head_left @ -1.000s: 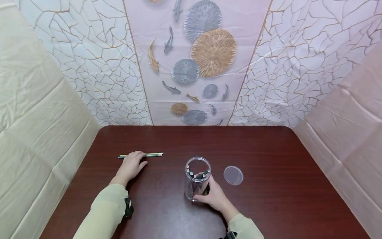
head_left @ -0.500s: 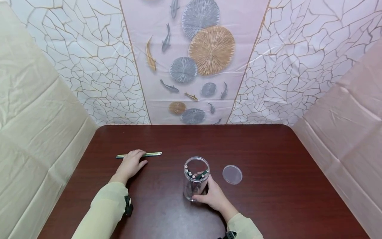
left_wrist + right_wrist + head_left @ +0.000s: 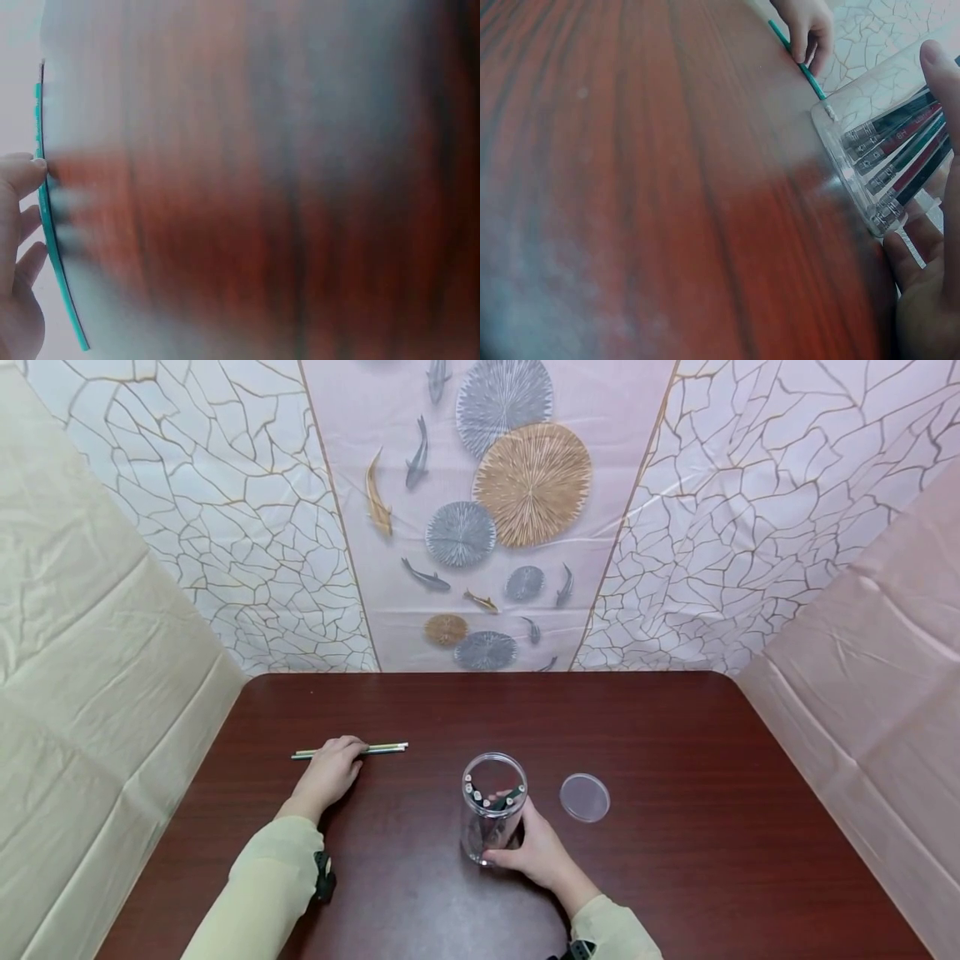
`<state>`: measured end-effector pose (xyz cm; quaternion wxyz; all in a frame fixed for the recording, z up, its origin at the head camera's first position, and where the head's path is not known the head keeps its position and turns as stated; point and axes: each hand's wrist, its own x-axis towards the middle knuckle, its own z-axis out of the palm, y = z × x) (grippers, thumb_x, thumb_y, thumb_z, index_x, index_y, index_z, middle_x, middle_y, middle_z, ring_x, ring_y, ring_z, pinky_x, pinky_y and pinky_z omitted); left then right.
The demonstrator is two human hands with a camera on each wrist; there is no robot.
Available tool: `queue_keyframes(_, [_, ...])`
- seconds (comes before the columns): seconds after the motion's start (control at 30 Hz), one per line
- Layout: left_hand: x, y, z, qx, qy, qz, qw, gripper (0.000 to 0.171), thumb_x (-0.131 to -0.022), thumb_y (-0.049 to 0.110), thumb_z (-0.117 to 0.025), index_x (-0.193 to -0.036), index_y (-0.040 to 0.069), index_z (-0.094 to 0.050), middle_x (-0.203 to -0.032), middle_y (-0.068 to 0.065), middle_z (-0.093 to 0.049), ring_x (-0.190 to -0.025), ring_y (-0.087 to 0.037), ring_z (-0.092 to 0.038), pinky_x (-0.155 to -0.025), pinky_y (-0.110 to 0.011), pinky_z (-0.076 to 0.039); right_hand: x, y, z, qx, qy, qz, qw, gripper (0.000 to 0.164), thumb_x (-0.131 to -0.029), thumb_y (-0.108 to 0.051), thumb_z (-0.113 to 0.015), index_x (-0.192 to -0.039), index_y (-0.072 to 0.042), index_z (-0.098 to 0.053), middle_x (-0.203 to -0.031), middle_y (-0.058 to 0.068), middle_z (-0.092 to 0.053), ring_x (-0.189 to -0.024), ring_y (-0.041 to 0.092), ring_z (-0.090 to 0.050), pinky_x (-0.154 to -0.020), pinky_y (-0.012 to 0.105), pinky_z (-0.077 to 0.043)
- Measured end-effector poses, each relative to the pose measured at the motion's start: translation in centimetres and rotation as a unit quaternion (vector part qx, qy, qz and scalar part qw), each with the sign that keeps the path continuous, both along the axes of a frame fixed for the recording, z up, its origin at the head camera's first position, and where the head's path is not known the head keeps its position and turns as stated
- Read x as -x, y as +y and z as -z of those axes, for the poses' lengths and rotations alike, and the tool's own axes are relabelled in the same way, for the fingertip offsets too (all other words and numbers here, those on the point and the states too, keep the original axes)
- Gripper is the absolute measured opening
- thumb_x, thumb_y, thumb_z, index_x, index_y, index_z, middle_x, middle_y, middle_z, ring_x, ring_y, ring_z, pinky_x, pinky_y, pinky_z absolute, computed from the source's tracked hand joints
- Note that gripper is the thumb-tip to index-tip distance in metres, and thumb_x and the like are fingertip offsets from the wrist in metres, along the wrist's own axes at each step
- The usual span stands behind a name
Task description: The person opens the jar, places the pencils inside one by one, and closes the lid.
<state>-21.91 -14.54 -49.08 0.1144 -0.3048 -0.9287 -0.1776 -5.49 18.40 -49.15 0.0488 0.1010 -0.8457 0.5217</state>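
Note:
Two thin pencils (image 3: 387,748), one yellowish and one teal, lie side by side at the table's left. My left hand (image 3: 328,777) reaches over their middle, thumb and fingers pinching them; a teal pencil (image 3: 64,292) shows along its fingertips in the left wrist view. A clear, round jar (image 3: 474,839) stands upright near the table's middle. My right hand (image 3: 542,853) grips its right side, fingers behind and thumb in front. Several dark green and red pencils (image 3: 907,142) stand inside the jar. The palms are partly out of the wrist views.
A clear round lid (image 3: 585,797) lies flat on the table, right of the jar. The dark red-brown table (image 3: 675,860) runs back to a patterned cloth wall (image 3: 465,593), with pale cloth panels on both sides.
My left thumb has drawn in toward the fingers at the pencils. The right hand and the jar stay where they were; the head view has shifted slightly.

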Motion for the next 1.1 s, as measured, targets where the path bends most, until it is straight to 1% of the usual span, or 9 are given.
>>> queue_keyframes(0.13, [-0.1, 0.0, 0.1, -0.001, 0.014, 0.012, 0.9998, 0.021, -0.079, -0.004, -0.067, -0.101, -0.003, -0.068, -0.103, -0.014, -0.061, -0.095, -0.037, -0.055, -0.084, -0.05, -0.044, -0.1, 0.0, 0.0, -0.004, -0.005, 0.007, 1.0, 0.08, -0.06, -0.027, -0.088, -0.127, -0.016, -0.046, -0.119, -0.005, -0.06, -0.114, 0.014, -0.053, -0.099, 0.034, -0.038])
queue_keyframes(0.33, [-0.3, 0.0, 0.4, -0.031, 0.037, 0.029, 0.9984, 0.016, -0.077, -0.007, -0.067, -0.092, -0.002, -0.069, -0.097, -0.015, -0.061, -0.09, -0.037, -0.055, -0.083, -0.047, -0.044, -0.1, -0.1, 0.0, -0.005, -0.007, 0.016, 1.0, 0.081, -0.059, -0.028, -0.088, -0.127, -0.016, -0.046, -0.118, -0.004, -0.061, -0.113, 0.015, -0.053, -0.098, 0.036, -0.038])
queue_keyframes(0.4, [-0.5, 0.1, 0.4, -0.033, 0.04, 0.031, 0.9982, 0.013, -0.077, -0.007, -0.067, -0.089, -0.002, -0.068, -0.096, -0.014, -0.061, -0.089, -0.037, -0.055, -0.083, -0.045, -0.044, -0.1, -0.1, 0.1, -0.007, -0.007, 0.019, 1.0, 0.081, -0.059, -0.028, -0.088, -0.128, -0.016, -0.046, -0.118, -0.003, -0.061, -0.113, 0.015, -0.053, -0.098, 0.036, -0.039])
queue_keyframes(0.47, [-0.6, 0.1, 0.3, -0.024, 0.034, 0.027, 0.9988, 0.012, -0.078, -0.006, -0.067, -0.089, -0.002, -0.068, -0.096, -0.014, -0.061, -0.089, -0.036, -0.055, -0.083, -0.044, -0.044, -0.1, -0.2, 0.1, -0.007, -0.005, 0.021, 1.0, 0.084, -0.059, -0.027, -0.088, -0.129, -0.013, -0.045, -0.118, -0.001, -0.061, -0.113, 0.017, -0.053, -0.098, 0.038, -0.039])
queue_keyframes(0.57, [-0.9, 0.3, -0.2, 0.002, 0.009, 0.012, 0.9999, 0.01, -0.081, -0.003, -0.066, -0.091, 0.0, -0.068, -0.099, -0.012, -0.06, -0.093, -0.034, -0.055, -0.084, -0.044, -0.044, -0.2, -0.2, 0.0, -0.01, -0.011, 0.028, 1.0, 0.086, -0.058, -0.028, -0.088, -0.13, -0.01, -0.045, -0.119, 0.001, -0.061, -0.114, 0.018, -0.052, -0.098, 0.04, -0.038])
queue_keyframes(0.67, [-1.2, 0.4, -0.6, 0.025, -0.014, 0.003, 0.9996, 0.009, -0.084, 0.0, -0.065, -0.092, 0.002, -0.069, -0.102, -0.011, -0.06, -0.096, -0.032, -0.054, -0.084, -0.043, -0.045, -0.3, -0.2, 0.0, -0.009, -0.015, 0.03, 0.999, 0.088, -0.058, -0.027, -0.088, -0.131, -0.008, -0.044, -0.119, 0.003, -0.061, -0.114, 0.019, -0.052, -0.098, 0.042, -0.038])
queue_keyframes(0.77, [-1.4, 0.4, -0.8, 0.027, -0.021, 0.008, 0.9994, 0.009, -0.085, 0.001, -0.065, -0.092, 0.003, -0.069, -0.104, -0.011, -0.06, -0.098, -0.032, -0.054, -0.085, -0.043, -0.045, -0.3, -0.3, -0.1, -0.015, -0.015, 0.032, 0.999, 0.088, -0.058, -0.028, -0.088, -0.131, -0.007, -0.044, -0.119, 0.004, -0.061, -0.113, 0.02, -0.053, -0.097, 0.043, -0.039])
queue_keyframes(0.93, [-1.7, 0.6, -1.1, 0.017, -0.018, 0.019, 0.9995, 0.01, -0.084, 0.003, -0.066, -0.093, 0.005, -0.069, -0.105, -0.01, -0.059, -0.098, -0.031, -0.053, -0.085, -0.044, -0.045, -0.3, -0.2, 0.0, -0.027, -0.005, 0.028, 0.999, 0.087, -0.059, -0.03, -0.087, -0.131, -0.008, -0.043, -0.118, 0.006, -0.061, -0.111, 0.021, -0.054, -0.095, 0.043, -0.04])
queue_keyframes(1.1, [-1.8, 1.0, -1.6, 0.0, 0.008, 0.035, 0.9994, 0.011, -0.083, 0.003, -0.067, -0.094, 0.006, -0.069, -0.103, -0.008, -0.06, -0.096, -0.03, -0.054, -0.084, -0.042, -0.045, -0.3, -0.1, 0.0, -0.026, 0.006, 0.017, 1.0, 0.085, -0.061, -0.03, -0.087, -0.13, -0.008, -0.043, -0.118, 0.006, -0.061, -0.11, 0.021, -0.054, -0.094, 0.041, -0.041])
